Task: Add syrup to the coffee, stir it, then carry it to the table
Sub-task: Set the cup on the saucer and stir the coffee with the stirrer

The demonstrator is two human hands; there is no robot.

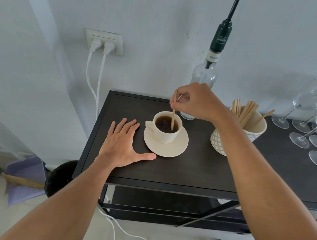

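Observation:
A cream cup [164, 136] of dark coffee stands on a cream saucer [171, 150] on the black shelf top [187, 171]. My right hand [196, 102] pinches a wooden stir stick [173, 118] whose lower end dips into the coffee. My left hand [124, 145] lies flat on the shelf top, fingers spread, just left of the saucer, thumb tip near its rim. Behind my right hand stands the clear syrup bottle [205, 75] with a tall black pump; its base is partly hidden.
A patterned cream pot [254, 130] of several wooden stir sticks stands right of the cup, under my right forearm. Several wine glasses [316, 131] fill the right of the shelf top. Wall socket [104, 42] with two white plugs behind. Broom, dustpan and black bin on the floor at left.

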